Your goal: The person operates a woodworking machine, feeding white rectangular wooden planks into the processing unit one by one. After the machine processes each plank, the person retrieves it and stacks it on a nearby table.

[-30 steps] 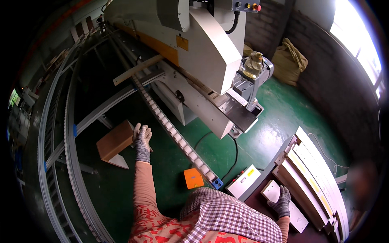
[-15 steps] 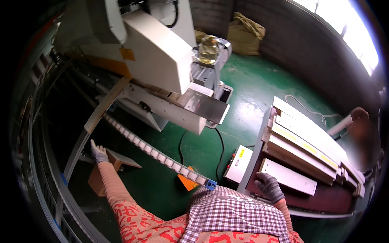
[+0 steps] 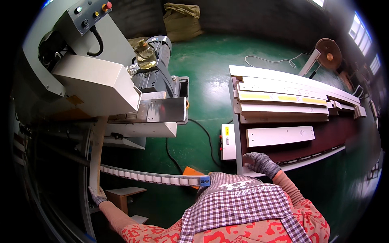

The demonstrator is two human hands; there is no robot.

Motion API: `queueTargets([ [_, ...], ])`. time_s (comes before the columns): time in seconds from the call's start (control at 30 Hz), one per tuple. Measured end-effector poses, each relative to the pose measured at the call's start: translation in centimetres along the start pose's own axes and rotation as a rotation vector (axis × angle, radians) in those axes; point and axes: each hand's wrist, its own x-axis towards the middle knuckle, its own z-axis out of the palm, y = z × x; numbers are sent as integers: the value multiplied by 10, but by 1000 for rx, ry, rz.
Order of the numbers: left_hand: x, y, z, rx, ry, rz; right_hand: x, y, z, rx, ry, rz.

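My left hand, in a grey glove, is closed on the near end of a long pale wooden board. This board's far end goes under the white housing of a machine. Beneath the board runs a rail of white rollers with a blue end cap. My right hand, in a striped grey glove, hovers by the near left edge of a dark red tabletop; its fingers are loosely bent and apart, holding nothing. Just beyond it lies a short white board.
Long white boards are stacked on the table's far side. A control box stands left of the table. Black cables cross the green floor. An orange piece sits by the roller rail; a fan stands back right.
My left hand, open before, has taken hold of the board's near end. My right hand has drawn back from the short white board. The view has turned rightward.
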Motion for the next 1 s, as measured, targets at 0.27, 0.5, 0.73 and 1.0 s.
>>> queueTargets([
  [0.27,-149,-33,12,-384,-107,-244,20,-7,0,-24,-50,-115],
  [0.5,-379,-86,-21,-513,-13,-202,32,-33,-15,165,-206,-256],
  [0.73,-458,-64,-13,-241,-427,-218,10,-24,-18,1068,-457,-146],
  [1.0,-514,-26,246,155,-1279,-128,-38,68,-15,2022,-85,210],
])
